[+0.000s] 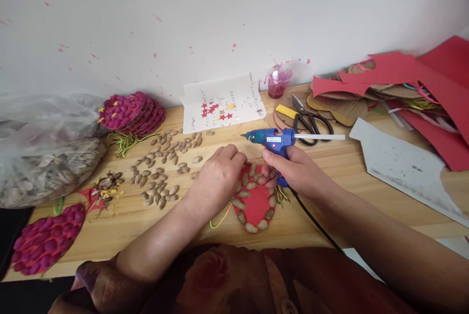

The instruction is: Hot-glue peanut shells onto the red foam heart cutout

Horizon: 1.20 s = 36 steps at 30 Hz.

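Note:
My right hand [298, 170] is wrapped around a blue glue gun [274, 141], whose nozzle points left and from whose back a white glue stick [319, 136] sticks out. Below it lies a red card cutout [255, 201] with peanuts in their shells around its edge and across its upper part. My left hand [222, 172] is closed at the cutout's upper left edge, fingertips turned down; whatever they hold is hidden. Loose peanuts [157, 187] are spread on the wooden table [205, 236] to the left. A yellow-green cord loop [221, 219] shows beside the cutout.
Scissors [311, 121] and a plastic cup [279, 82] stand behind the glue gun. White paper [190, 109] holds small stars. Red card scraps [395, 72] and a grey board [397, 162] lie right. At left are a plastic bag [47, 162] and purple decorated pieces [51, 238]. A cord [315, 221] trails.

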Each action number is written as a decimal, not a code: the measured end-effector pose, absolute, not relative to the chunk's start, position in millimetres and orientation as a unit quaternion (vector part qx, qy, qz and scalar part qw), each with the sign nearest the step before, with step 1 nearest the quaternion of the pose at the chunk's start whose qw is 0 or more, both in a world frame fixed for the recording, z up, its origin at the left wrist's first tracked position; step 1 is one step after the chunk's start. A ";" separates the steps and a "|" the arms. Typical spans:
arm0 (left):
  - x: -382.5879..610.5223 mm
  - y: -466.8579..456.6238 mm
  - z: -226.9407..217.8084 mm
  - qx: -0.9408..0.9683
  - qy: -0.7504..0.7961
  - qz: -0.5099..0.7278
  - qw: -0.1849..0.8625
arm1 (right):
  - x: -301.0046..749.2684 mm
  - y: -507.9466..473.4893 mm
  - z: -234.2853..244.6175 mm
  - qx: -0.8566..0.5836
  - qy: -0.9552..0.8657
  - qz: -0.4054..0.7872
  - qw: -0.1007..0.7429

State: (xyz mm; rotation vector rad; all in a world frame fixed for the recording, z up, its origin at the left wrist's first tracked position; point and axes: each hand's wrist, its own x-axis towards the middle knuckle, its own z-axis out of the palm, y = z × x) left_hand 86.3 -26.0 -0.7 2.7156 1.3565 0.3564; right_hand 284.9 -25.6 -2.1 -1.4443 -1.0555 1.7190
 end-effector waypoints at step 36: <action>84.8 -21.9 -5.7 0.875 0.456 0.148 0.065 | 285.2 -26.7 -0.2 -0.552 -0.431 0.641 0.313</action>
